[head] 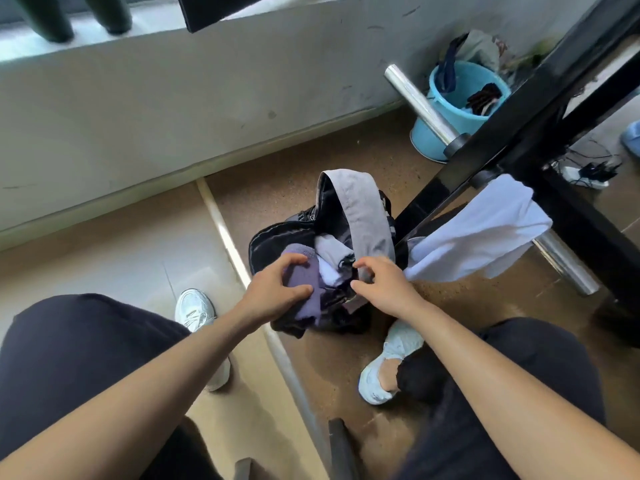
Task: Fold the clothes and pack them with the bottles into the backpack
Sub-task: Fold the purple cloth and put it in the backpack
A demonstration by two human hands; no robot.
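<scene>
The black backpack (273,237) sits open on the floor (346,161) in front of the person, stuffed with clothes (332,252), and the left hand (277,289) grips a purple cloth (303,273) inside it while the right hand (384,285) pinches the end of the bag's grey flap (363,209).

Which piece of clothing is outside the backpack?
The white cloth draped over the metal bar beside the backpack; the purple garment and pale ones sit inside.

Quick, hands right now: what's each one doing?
Left hand: grips the purple garment in the backpack.
Right hand: fingers curled at the grey flap; grip cannot be told.
</scene>
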